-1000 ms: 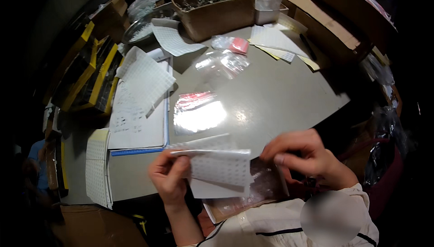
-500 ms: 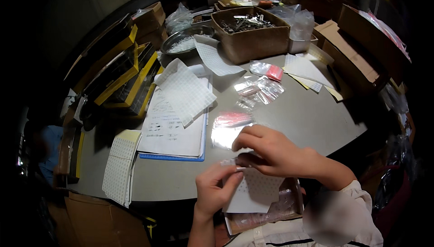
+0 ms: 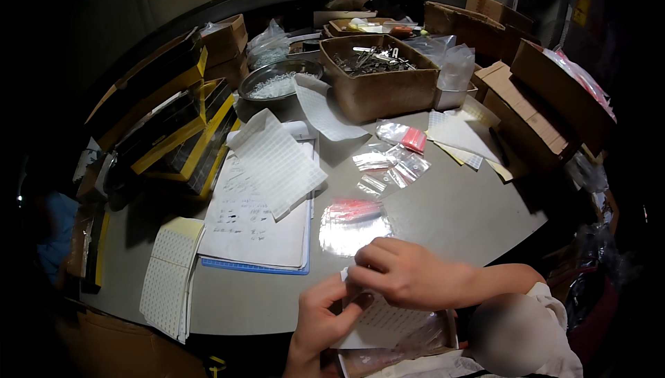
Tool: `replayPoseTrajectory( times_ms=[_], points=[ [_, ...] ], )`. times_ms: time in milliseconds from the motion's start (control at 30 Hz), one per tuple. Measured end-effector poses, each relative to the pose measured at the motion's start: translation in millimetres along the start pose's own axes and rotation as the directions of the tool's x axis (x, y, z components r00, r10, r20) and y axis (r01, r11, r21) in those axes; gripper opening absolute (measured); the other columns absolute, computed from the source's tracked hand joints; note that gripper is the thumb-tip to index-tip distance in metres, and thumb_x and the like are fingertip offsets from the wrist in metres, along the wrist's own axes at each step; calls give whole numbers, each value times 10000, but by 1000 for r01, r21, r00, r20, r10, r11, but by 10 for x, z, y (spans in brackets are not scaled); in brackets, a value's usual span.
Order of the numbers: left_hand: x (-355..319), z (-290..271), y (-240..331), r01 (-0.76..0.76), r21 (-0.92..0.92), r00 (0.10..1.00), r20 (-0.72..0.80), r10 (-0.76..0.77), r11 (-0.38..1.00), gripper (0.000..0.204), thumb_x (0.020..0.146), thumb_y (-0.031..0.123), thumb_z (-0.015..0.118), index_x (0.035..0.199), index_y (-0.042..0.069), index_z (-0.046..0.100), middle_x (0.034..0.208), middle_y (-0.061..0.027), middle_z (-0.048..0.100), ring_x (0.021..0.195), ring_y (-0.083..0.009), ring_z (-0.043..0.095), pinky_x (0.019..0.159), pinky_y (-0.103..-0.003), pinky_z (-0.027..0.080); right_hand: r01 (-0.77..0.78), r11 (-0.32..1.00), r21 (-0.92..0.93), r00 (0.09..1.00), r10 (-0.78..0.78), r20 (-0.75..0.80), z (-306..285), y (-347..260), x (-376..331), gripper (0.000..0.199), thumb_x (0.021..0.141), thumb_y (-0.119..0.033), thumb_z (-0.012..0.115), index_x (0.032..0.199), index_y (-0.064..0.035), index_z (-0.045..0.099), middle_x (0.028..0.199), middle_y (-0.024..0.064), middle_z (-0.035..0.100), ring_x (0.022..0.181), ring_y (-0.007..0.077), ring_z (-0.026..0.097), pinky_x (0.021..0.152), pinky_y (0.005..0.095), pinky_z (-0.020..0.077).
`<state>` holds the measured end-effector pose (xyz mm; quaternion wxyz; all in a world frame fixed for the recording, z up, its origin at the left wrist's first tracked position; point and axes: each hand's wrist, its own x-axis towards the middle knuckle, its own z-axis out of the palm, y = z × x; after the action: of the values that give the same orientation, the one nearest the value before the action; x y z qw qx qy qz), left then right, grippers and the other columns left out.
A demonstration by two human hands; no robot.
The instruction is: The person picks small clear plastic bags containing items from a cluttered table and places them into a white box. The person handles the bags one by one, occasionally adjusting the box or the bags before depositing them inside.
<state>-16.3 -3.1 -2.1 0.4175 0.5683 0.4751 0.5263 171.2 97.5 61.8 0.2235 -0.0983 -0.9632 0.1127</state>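
White printed paper [image 3: 384, 322] lay just below the right hand [image 3: 409, 277], I saw remotely, and right of the left hand [image 3: 322, 319], which pinched its upper edge; I couldn't tell its long axis, or what the right's curled fingers gripped. Beyond, glossy red-banded plastic bags [image 3: 353, 232] lay on the smooth grey table [image 3: 460, 215], then a brown bin [image 3: 384, 97] of metal pieces [image 3: 377, 63].

No words or numbers can be read. Dark handwriting in short lines stands on a white page [image 3: 239, 243] atop a blue board [image 3: 256, 268], left of centre, too small to make out. Tiny printed marks in regular rows stand on a stack of pale sheets [image 3: 166, 271] at the near left and on a white sheet [image 3: 388, 320] at the lower middle, likewise illegible
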Motion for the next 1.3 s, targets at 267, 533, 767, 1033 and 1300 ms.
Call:
replayPoseTrajectory(
  times_ms=[267, 533, 767, 1033, 1300],
  points=[
    [1, -6, 120, 111, 20, 994, 1, -111, 994, 155, 870, -52, 760, 1022, -66, 787, 901, -82, 747, 805, -111, 675, 692, -248, 502, 52, 981, 186, 994, -33, -105, -249, 267, -245, 239, 874, -7, 703, 1113, -11, 722, 1081, 129, 675, 890, 256, 682, 753, 344, 554],
    [33, 43, 93, 57, 60, 995, -84, -52, 997, 134, 875, 32, 798, 993, -31, 788, 812, -83, 728, 679, -128, 640, 602, -265, 466, -729, 621, 288, 662, 746, 70, -628, 1713, -226, 323, 902, -294, 718, 1024, 4, 721, 1020, 145, 743, 928, 306, 707, 851, 411, 551],
    [6, 54, 152, 144, -51, 981, -124, -149, 988, 143, 884, -10, 782, 1005, -84, 769, 884, -70, 721, 774, -103, 637, 673, -247, 479, -716, 695, 66, 698, 713, 58, -437, 2343, -215, 287, 868, -253, 721, 952, 21, 721, 876, 182, 732, 818, 311, 700, 780, 408, 543],
    [-5, 53, 110, 127, -11, 984, -124, -128, 992, 140, 889, -19, 781, 1012, -84, 764, 892, -70, 718, 789, -108, 643, 689, -248, 489, -777, 564, -278, 543, 825, 158, -610, 2293, -332, 525, 860, -462, 844, 1004, 27, 722, 847, 150, 734, 771, 260, 717, 707, 387, 549],
    [18, 42, 150, 85, 83, 993, -83, -78, 993, 135, 880, -4, 782, 995, -74, 768, 880, -78, 731, 785, -119, 654, 686, -254, 489, -764, 581, -281, 402, 769, 498, -857, 1507, -304, 684, 805, -627, 843, 1013, 16, 738, 896, 172, 743, 882, 312, 730, 750, 410, 553]
  ],
)
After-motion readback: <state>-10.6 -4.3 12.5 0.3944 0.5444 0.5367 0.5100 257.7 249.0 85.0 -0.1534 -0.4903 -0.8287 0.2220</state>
